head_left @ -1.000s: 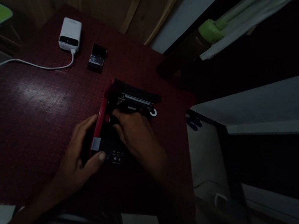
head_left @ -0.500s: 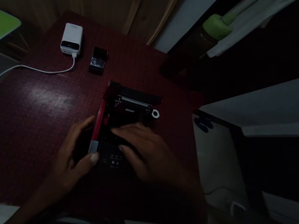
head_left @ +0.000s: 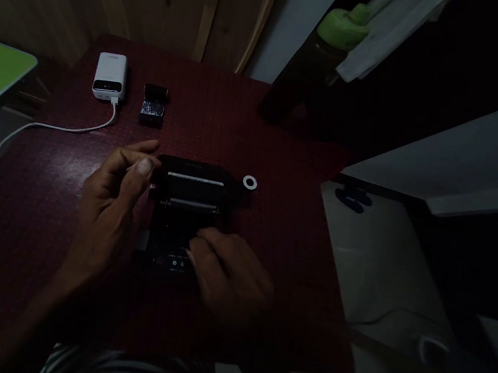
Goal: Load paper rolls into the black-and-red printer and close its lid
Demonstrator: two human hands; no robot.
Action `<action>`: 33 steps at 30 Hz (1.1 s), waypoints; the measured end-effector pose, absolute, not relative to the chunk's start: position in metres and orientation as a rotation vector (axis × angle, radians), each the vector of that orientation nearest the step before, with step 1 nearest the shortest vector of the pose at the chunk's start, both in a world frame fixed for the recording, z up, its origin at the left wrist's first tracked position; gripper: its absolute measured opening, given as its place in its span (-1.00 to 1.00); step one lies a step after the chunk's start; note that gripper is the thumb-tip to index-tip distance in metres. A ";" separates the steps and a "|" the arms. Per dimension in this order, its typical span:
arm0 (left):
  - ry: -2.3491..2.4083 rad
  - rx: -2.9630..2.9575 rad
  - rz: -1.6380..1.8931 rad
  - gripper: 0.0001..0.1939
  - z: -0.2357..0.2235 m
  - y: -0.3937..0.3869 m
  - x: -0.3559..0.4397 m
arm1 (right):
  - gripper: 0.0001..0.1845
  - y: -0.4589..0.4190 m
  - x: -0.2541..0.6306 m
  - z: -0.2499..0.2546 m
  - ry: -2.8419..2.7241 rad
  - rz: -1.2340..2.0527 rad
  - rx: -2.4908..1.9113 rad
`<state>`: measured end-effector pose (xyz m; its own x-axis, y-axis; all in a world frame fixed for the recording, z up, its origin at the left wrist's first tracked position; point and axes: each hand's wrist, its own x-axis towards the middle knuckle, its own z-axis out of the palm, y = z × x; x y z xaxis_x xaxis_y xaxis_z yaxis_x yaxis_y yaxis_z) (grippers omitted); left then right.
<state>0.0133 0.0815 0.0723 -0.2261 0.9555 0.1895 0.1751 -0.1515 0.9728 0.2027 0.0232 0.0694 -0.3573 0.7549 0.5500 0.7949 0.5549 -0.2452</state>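
Note:
A small black and red printer-like device stands on the dark red table, its hinged lid raised at the far side. A pale bar runs across the lid, and a metal roller lies below it. Small buttons and white marks show on the front panel. My left hand pinches the lid's left corner between thumb and fingers. With curled fingers, my right hand grips the right front edge of the device. Shadow hides the inside of the device and part of the right fingers.
A white power bank with a white cable sits far left. Near it lies a small black roll-like item. A white ring is right of the lid. A bottle with a green cap stands at the back right.
My left hand has moved from the device's left side up to the lid corner. The lid now leans further back. My right hand has drawn back from inside to the right front edge.

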 end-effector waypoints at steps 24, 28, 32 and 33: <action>1.430 1.006 1.183 -0.40 0.053 0.038 0.016 | -0.67 0.016 0.204 0.062 -2.161 0.033 -1.305; 1.447 0.952 1.169 -0.37 0.053 0.035 0.013 | -0.79 0.014 0.205 0.059 -2.132 0.073 -1.252; 1.426 0.909 1.149 -0.40 0.051 0.022 0.005 | -0.73 0.002 0.212 0.043 -1.882 0.174 -1.291; 1.420 0.916 1.141 -0.40 0.050 0.019 0.003 | -0.65 -0.002 0.215 0.037 -1.800 0.224 -1.327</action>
